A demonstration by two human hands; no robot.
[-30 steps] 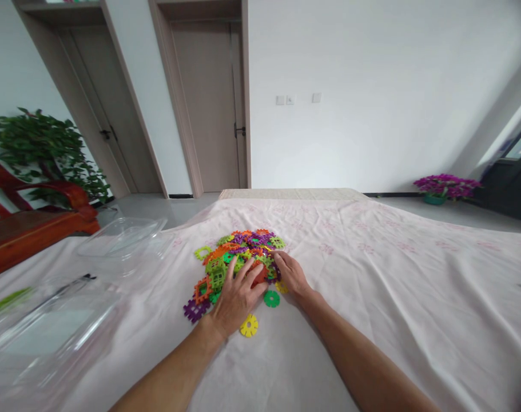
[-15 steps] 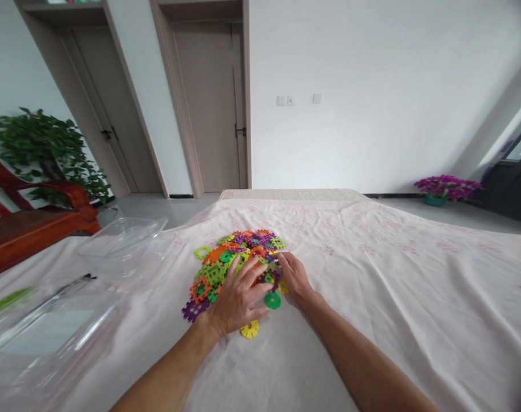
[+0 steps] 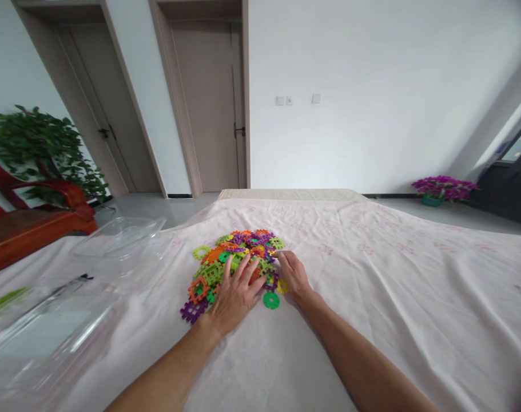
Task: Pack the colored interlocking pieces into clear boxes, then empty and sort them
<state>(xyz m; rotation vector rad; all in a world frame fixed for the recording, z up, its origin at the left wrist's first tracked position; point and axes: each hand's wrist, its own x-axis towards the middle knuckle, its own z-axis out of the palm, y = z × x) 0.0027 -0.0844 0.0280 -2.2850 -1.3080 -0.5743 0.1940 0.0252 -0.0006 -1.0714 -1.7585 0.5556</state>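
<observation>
A heap of colourful plastic interlocking pieces [image 3: 215, 269], toothed squares and notched discs in green, orange, purple and yellow, lies on the pink-white cloth. My left hand [image 3: 237, 294] rests open on the near side of the heap, fingers spread over the pieces. At the heap's right edge, my right hand [image 3: 293, 277] is bent inward, its fingertips touching the pieces and nothing visible in its grasp. Between the hands lies a green disc [image 3: 271, 300] on the cloth. A yellow disc [image 3: 282, 286] sits beside the right hand, and a purple lattice piece [image 3: 193, 311] is left of my left hand.
Clear plastic boxes [image 3: 120, 237] stand on the cloth to the left, with a larger clear lid or tray [image 3: 50, 332] nearer. The cloth [image 3: 372, 286] is wrinkled at right. A wooden chair [image 3: 37, 212] is beyond the left edge.
My left hand has moved slightly up and left against the heap. The yellow disc that lay below it is no longer visible. My right hand has barely shifted.
</observation>
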